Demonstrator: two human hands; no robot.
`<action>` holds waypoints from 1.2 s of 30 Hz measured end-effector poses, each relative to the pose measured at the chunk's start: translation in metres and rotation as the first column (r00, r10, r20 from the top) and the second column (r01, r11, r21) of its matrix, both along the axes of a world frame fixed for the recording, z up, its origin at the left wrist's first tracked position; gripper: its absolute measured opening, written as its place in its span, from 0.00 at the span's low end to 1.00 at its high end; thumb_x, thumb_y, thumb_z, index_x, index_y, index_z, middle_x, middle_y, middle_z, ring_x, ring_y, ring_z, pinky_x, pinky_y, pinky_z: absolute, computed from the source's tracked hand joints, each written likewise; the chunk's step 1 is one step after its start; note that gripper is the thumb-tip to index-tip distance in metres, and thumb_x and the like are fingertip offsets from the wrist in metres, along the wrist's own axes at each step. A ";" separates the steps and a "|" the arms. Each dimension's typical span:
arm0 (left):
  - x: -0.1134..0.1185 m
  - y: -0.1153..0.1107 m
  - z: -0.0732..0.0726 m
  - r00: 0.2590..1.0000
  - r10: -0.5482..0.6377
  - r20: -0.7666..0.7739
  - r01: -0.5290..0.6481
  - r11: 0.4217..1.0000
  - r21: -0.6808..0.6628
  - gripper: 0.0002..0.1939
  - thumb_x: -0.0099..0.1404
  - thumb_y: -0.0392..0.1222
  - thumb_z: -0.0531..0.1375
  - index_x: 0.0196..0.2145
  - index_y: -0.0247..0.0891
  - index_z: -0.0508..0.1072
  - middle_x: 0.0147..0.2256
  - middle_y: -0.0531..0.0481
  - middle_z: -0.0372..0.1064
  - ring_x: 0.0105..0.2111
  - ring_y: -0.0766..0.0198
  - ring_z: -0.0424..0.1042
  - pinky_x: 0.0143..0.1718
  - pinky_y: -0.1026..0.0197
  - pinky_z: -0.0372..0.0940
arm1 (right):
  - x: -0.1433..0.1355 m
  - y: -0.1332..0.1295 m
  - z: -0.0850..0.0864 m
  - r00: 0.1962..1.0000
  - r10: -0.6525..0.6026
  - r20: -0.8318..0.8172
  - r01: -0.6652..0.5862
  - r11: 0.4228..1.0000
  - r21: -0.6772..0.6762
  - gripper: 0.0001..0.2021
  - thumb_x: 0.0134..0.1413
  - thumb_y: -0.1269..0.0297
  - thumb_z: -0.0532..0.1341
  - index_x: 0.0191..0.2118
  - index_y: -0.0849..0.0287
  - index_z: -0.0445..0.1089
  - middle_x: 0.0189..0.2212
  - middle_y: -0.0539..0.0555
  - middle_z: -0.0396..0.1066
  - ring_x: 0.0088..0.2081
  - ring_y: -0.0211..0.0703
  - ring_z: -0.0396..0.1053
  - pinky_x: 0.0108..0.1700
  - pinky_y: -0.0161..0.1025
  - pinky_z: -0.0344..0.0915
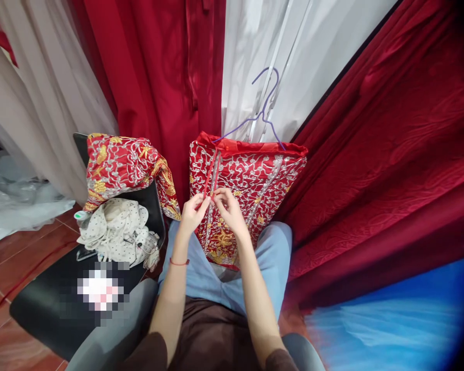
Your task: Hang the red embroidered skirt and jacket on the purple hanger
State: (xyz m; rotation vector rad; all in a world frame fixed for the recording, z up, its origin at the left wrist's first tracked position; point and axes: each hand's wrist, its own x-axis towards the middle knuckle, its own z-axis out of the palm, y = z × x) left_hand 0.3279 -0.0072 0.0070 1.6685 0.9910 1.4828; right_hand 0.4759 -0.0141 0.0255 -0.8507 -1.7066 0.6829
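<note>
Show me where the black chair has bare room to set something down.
A bare patch of black seat lies between the pixelated area and the seat's left edge. It is crowded toward the backrest, where the dotted cloth lies bunched and red embroidered fabric is draped.

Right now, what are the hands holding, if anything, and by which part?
The left hand and right hand pinch the thin red ribbon by its lower stretch, below the embroidered garment's top edge; whether that is its end is unclear.
</note>
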 end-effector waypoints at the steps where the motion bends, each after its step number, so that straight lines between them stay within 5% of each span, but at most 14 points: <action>1: -0.007 0.010 0.011 0.995 -0.047 -0.089 0.049 0.998 0.027 0.16 0.68 0.55 0.56 0.34 0.39 0.71 0.26 0.54 0.67 0.26 0.67 0.66 0.31 0.65 0.61 | 0.009 0.004 0.005 0.998 -0.033 0.058 0.032 0.999 0.023 0.10 0.64 0.61 0.52 0.48 0.54 0.62 0.32 0.50 0.70 0.34 0.41 0.70 0.42 0.40 0.66; 3: -0.022 0.035 0.036 0.944 -0.040 -0.328 0.071 0.994 0.082 0.15 0.67 0.53 0.56 0.32 0.40 0.72 0.24 0.54 0.67 0.25 0.66 0.66 0.31 0.64 0.61 | 0.034 0.018 0.020 0.970 -0.158 0.185 0.142 0.985 0.095 0.10 0.63 0.64 0.51 0.49 0.55 0.62 0.33 0.52 0.71 0.34 0.43 0.70 0.42 0.42 0.66; 5: -0.039 0.061 0.063 0.860 0.088 -0.502 -0.012 0.988 0.153 0.12 0.67 0.49 0.57 0.33 0.40 0.73 0.27 0.50 0.71 0.28 0.62 0.70 0.34 0.62 0.63 | 0.066 0.035 0.038 0.897 -0.356 0.261 0.308 0.929 0.206 0.12 0.61 0.66 0.51 0.49 0.56 0.63 0.34 0.56 0.72 0.36 0.47 0.70 0.43 0.45 0.66; 7: -0.051 0.083 0.084 0.747 0.355 -0.562 -0.252 0.934 0.255 0.11 0.68 0.45 0.54 0.35 0.38 0.74 0.32 0.44 0.74 0.32 0.57 0.72 0.38 0.59 0.64 | 0.101 0.051 0.054 0.759 -0.620 0.199 0.549 0.774 0.317 0.13 0.60 0.68 0.49 0.48 0.59 0.65 0.36 0.60 0.72 0.37 0.50 0.71 0.46 0.50 0.66; 9: -0.057 0.095 0.095 0.606 0.559 -0.565 -0.456 0.827 0.329 0.13 0.70 0.42 0.51 0.39 0.36 0.74 0.36 0.38 0.75 0.37 0.52 0.74 0.42 0.55 0.64 | 0.132 0.062 0.065 0.580 -0.813 0.056 0.752 0.561 0.347 0.14 0.62 0.68 0.46 0.48 0.60 0.65 0.39 0.63 0.72 0.39 0.51 0.71 0.48 0.51 0.66; 11: -0.054 0.100 0.099 0.527 0.623 -0.578 -0.506 0.777 0.375 0.14 0.71 0.42 0.50 0.42 0.34 0.73 0.39 0.35 0.75 0.42 0.48 0.74 0.45 0.52 0.64 | 0.148 0.068 0.070 0.473 -0.878 0.075 0.820 0.470 0.328 0.13 0.61 0.69 0.47 0.46 0.60 0.66 0.38 0.64 0.73 0.39 0.52 0.72 0.48 0.51 0.66; 13: -0.043 0.102 0.099 0.529 0.605 -0.596 -0.433 0.796 0.424 0.14 0.71 0.43 0.51 0.41 0.34 0.73 0.42 0.35 0.74 0.46 0.47 0.72 0.50 0.50 0.63 | 0.147 0.072 0.073 0.473 -0.842 0.258 0.779 0.537 0.324 0.10 0.58 0.69 0.51 0.42 0.59 0.68 0.35 0.63 0.74 0.37 0.54 0.72 0.46 0.51 0.67; 16: -0.018 0.105 0.103 0.613 0.516 -0.599 -0.265 0.848 0.460 0.13 0.70 0.46 0.54 0.41 0.35 0.73 0.45 0.38 0.74 0.50 0.49 0.70 0.54 0.50 0.60 | 0.117 0.083 0.077 0.537 -0.676 0.505 0.612 0.724 0.318 0.06 0.56 0.67 0.55 0.38 0.57 0.69 0.32 0.62 0.75 0.35 0.55 0.72 0.43 0.51 0.69; 19: 0.006 0.113 0.113 0.694 0.399 -0.599 -0.152 0.895 0.420 0.12 0.69 0.46 0.57 0.42 0.35 0.73 0.44 0.41 0.75 0.47 0.53 0.72 0.53 0.53 0.61 | 0.082 0.104 0.091 0.633 -0.562 0.533 0.455 0.827 0.331 0.09 0.57 0.64 0.57 0.43 0.58 0.69 0.36 0.63 0.76 0.38 0.55 0.72 0.43 0.52 0.69; 24: 0.024 0.132 0.132 0.697 0.367 -0.617 -0.157 0.916 0.368 0.09 0.68 0.42 0.59 0.39 0.34 0.74 0.41 0.42 0.76 0.43 0.55 0.73 0.50 0.55 0.62 | 0.063 0.136 0.120 0.731 -0.531 0.428 0.405 0.843 0.353 0.18 0.59 0.65 0.57 0.54 0.62 0.63 0.33 0.60 0.74 0.37 0.54 0.72 0.46 0.54 0.69; 28: 0.022 0.141 0.134 0.758 0.329 -0.563 -0.144 0.927 0.347 0.09 0.69 0.42 0.56 0.37 0.36 0.75 0.38 0.45 0.77 0.38 0.59 0.73 0.46 0.59 0.63 | 0.051 0.133 0.119 0.812 -0.430 0.394 0.325 0.895 0.306 0.20 0.59 0.63 0.59 0.55 0.63 0.59 0.34 0.58 0.73 0.36 0.50 0.72 0.45 0.50 0.69; 33: 0.013 0.140 0.128 0.754 0.326 -0.571 -0.051 0.895 0.443 0.09 0.70 0.40 0.55 0.38 0.36 0.75 0.41 0.45 0.75 0.42 0.59 0.72 0.48 0.59 0.63 | 0.023 0.132 0.109 0.811 -0.451 0.372 0.428 0.892 0.148 0.12 0.63 0.54 0.57 0.41 0.60 0.65 0.33 0.58 0.73 0.37 0.49 0.71 0.46 0.48 0.66; 36: 0.006 0.139 0.131 0.712 0.347 -0.610 -0.044 0.890 0.454 0.09 0.70 0.42 0.56 0.38 0.37 0.75 0.42 0.44 0.75 0.42 0.58 0.72 0.45 0.60 0.63 | 0.018 0.142 0.116 0.866 -0.366 0.341 0.348 0.930 0.115 0.12 0.64 0.59 0.57 0.30 0.58 0.66 0.29 0.54 0.73 0.35 0.44 0.70 0.46 0.41 0.64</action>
